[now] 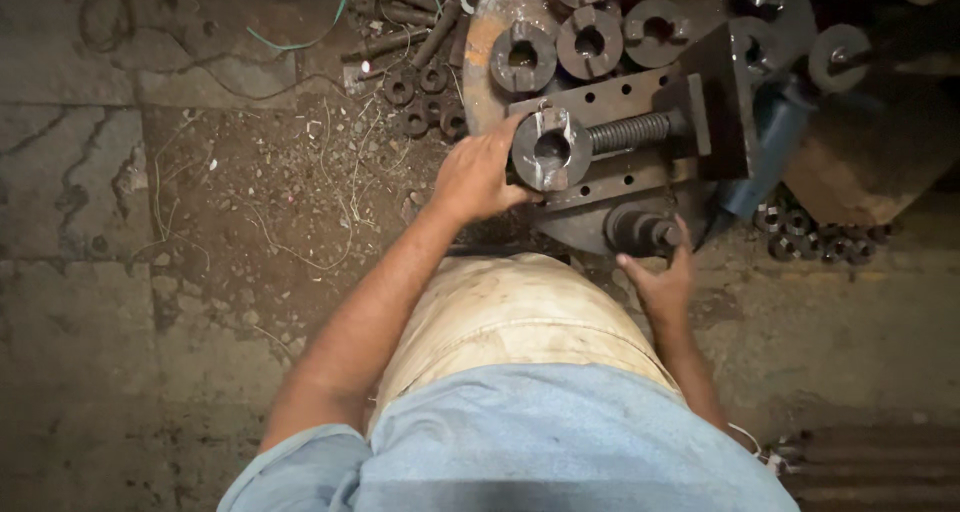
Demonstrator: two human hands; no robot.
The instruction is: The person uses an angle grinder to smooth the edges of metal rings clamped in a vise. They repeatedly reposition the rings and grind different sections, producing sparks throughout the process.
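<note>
My left hand (478, 175) grips the left side of a dark slotted steel ring (551, 149) that sits on the end of a threaded rod (632, 131) in a heavy steel fixture (640, 87). My right hand (660, 277) is lower right, fingers spread, touching a dark round knob (638, 229) at the fixture's front. Neither hand lifts anything off the fixture.
Several similar slotted rings (589, 42) lie on a round steel plate behind the fixture. Smaller rings (425, 97) and bolts (400, 40) lie on the dirt floor at upper left; more small rings (815, 237) at right. Cracked stone floor spreads left. My knee fills the lower middle.
</note>
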